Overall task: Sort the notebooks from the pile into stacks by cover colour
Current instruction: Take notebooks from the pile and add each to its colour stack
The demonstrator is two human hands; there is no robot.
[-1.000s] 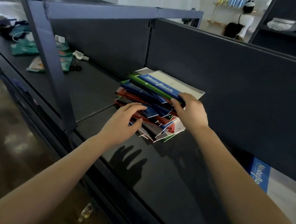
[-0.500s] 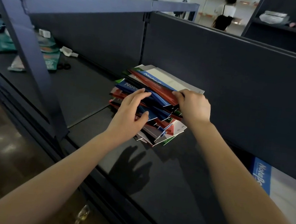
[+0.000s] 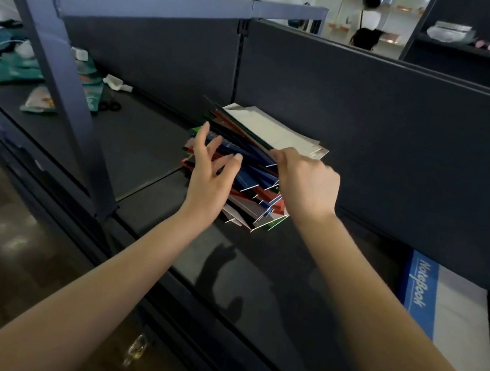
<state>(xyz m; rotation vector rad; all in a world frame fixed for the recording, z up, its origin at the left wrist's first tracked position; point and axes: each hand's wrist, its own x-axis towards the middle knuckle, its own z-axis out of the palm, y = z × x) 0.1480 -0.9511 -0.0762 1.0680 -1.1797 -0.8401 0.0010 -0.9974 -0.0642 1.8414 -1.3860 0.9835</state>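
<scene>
Two sets of fingers work the pile. The right fingers (image 3: 283, 158) curl round the near edges of the upper notebooks (image 3: 244, 137) and hold them tipped up, so the white-backed notebook (image 3: 276, 131) leans toward the back panel (image 3: 370, 124). The left fingers (image 3: 202, 136) are spread wide and straight, holding nothing, at the blue covers; contact cannot be told. The right hand (image 3: 307, 185) and left hand (image 3: 210, 180) flank the pile of notebooks (image 3: 256, 197), which lies on the dark shelf (image 3: 146, 147) against the panel. A separate blue notebook (image 3: 420, 289) lies well apart to the right.
</scene>
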